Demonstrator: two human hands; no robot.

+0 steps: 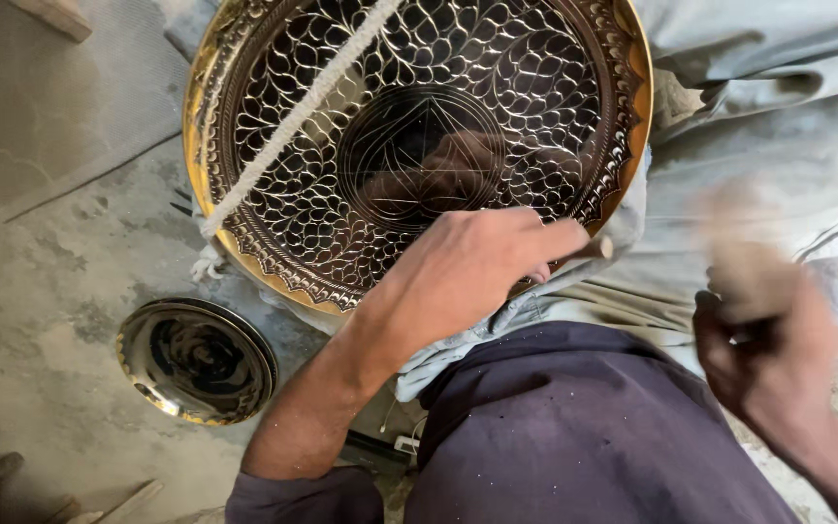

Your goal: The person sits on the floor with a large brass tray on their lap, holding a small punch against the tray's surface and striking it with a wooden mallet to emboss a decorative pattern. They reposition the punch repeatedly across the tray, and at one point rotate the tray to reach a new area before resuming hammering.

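Head view. Large engraved brass tray (419, 146), upper centre of frame, propped against cloth-draped lap, white rope (293, 116) across its face. Left hand (458, 277), centre: grip closed round small wooden-handled tool (594, 247), tip at tray's lower rim. Right hand (768, 349), right edge, blurred: fist round mallet-like object (739, 252). Step judged: chasing rim pattern; steady tool placement needed. Small plate (196, 361) on floor, lower left.

Soft daylight, glints on brass tray (574, 58), right hand (768, 340) motion-blurred
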